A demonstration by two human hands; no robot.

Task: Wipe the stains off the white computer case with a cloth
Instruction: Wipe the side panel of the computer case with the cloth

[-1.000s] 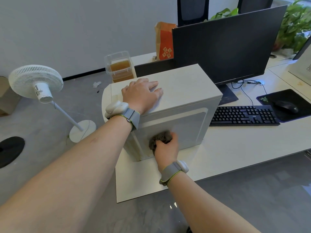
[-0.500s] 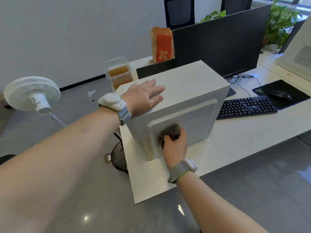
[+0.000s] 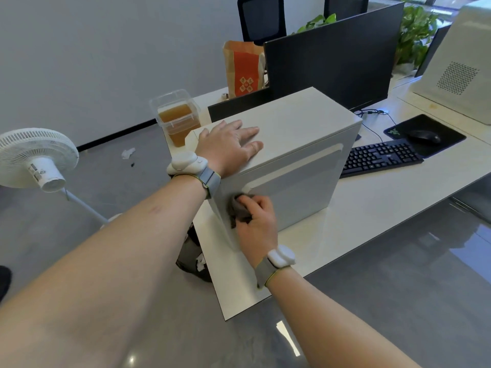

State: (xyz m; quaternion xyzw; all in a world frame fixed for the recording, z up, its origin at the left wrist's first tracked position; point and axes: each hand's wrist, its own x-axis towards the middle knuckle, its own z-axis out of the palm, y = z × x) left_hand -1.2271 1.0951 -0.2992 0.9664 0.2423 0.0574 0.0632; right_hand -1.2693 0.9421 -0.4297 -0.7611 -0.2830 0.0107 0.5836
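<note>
Mid-wipe — right hand bunching grey cloth against white case side, left hand flat on top — stains not visible, so progress unclear.

No words or numbers can be read. The black mouse pad carries a green snake-like logo at its near left corner. The paper bag bears an orange panel with pale diamond marks, too blurred to read. The fan has an illegible sticker.

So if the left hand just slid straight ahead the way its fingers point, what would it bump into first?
Probably nothing soon: the left hand lies flat on the white computer case, fingers pointing along its bare top. Beyond the far edge stands the black monitor, though depth is unclear.
</note>
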